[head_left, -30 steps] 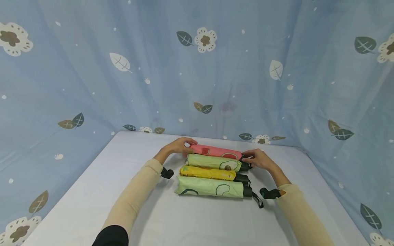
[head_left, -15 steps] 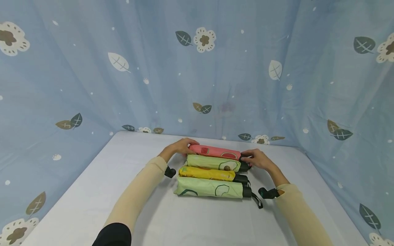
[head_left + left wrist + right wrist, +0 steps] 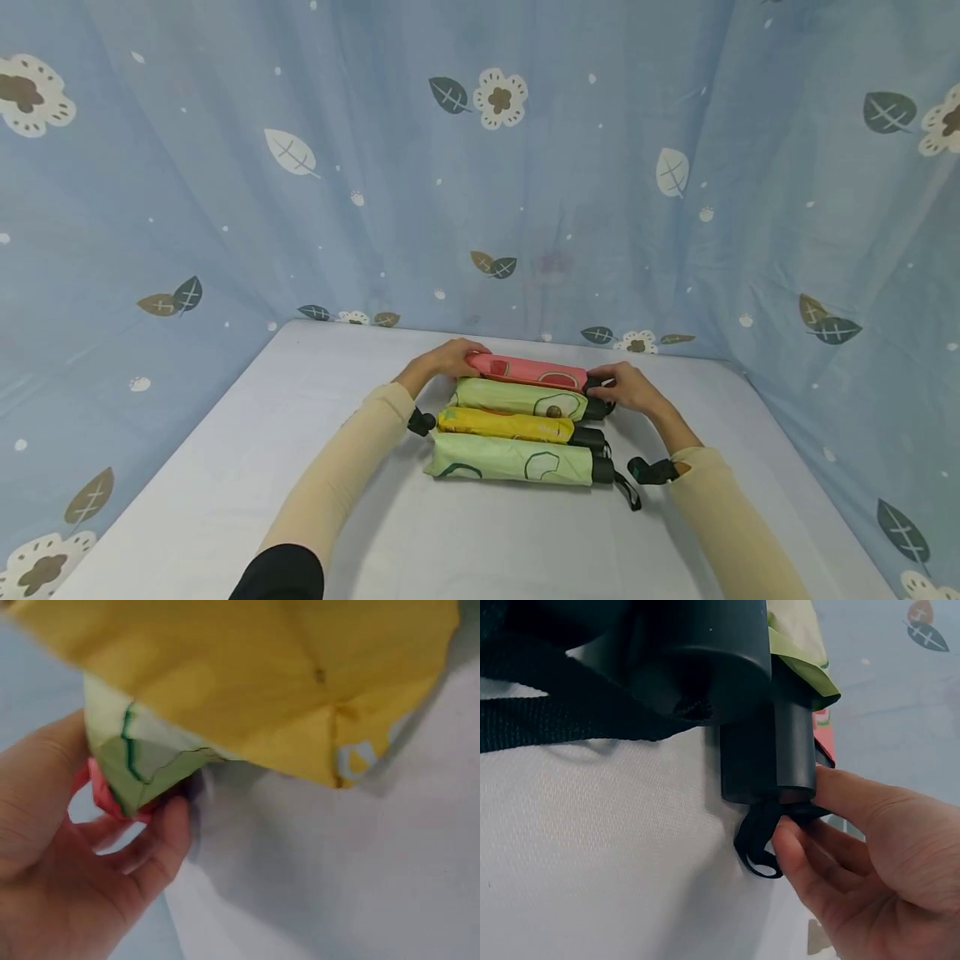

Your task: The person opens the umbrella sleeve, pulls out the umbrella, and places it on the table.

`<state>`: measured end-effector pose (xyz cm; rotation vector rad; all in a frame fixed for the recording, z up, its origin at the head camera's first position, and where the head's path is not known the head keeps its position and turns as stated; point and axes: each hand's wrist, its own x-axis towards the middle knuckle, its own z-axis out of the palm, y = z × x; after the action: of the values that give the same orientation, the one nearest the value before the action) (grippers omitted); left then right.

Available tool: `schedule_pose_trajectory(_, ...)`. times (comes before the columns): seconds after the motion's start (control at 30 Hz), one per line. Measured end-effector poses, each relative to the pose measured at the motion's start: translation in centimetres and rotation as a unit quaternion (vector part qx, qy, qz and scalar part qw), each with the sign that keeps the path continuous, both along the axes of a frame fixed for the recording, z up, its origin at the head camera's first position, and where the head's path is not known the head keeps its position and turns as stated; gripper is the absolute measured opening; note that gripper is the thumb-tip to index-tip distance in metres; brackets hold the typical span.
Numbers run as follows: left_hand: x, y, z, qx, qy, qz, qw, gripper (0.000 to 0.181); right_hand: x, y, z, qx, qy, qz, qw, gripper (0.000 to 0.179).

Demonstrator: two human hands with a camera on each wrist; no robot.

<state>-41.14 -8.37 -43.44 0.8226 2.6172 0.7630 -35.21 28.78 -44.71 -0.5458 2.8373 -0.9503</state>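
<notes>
Four folded umbrellas lie side by side, handles to the right. At the back is the pink umbrella [image 3: 532, 372] with a watermelon print. My left hand [image 3: 444, 360] holds its left end, fingers curled about it in the left wrist view. My right hand [image 3: 632, 388] grips its handle end, which is mostly hidden by the fingers. In front of it lies a light green avocado-print umbrella [image 3: 517, 397], then a yellow umbrella [image 3: 506, 425]. Nearest is another light green umbrella [image 3: 510, 460]. In the right wrist view, my fingertips are beside a black strap loop [image 3: 756, 838].
The umbrellas rest on a white-covered table [image 3: 480, 542]. A blue curtain [image 3: 375, 167] with leaves and flowers hangs behind the table and along both sides. The front umbrella's black wrist strap [image 3: 630, 492] lies loose on the table.
My left hand has shifted slightly to the right at the pink umbrella's end. My right hand stays nearly where it was. The other umbrellas have not visibly moved.
</notes>
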Motion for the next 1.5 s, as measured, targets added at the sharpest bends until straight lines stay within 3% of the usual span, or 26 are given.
schedule_pose_trajectory(0.23,0.0,0.3,0.0,0.007,0.008,0.013,0.9999,0.050,0.1,-0.2,0.5,0.000,0.011,0.004,0.9999,0.045)
schedule_pose_trajectory(0.53,0.3,0.3,0.9,-0.032,0.105,-0.008,0.9939,0.059,0.5,-0.3,1.2,-0.028,0.014,0.014,0.9994,0.046)
schedule_pose_trajectory(0.8,0.7,0.0,2.0,-0.018,0.115,0.012,0.9931,0.047,0.9,-0.3,1.8,-0.082,-0.008,0.023,0.9963,0.048)
schedule_pose_trajectory(1.0,0.8,-0.1,2.1,-0.042,0.151,0.039,0.9868,0.046,0.9,-0.2,1.9,-0.141,-0.037,0.033,0.9888,0.051)
schedule_pose_trajectory(1.27,0.8,0.3,2.1,0.019,0.110,0.019,0.9936,0.047,1.1,-0.4,2.3,-0.153,-0.054,-0.028,0.9864,0.058)
schedule_pose_trajectory(1.5,1.3,1.0,2.9,0.022,0.082,-0.016,0.9963,0.060,1.1,-0.3,2.3,-0.146,-0.042,-0.045,0.9874,0.063)
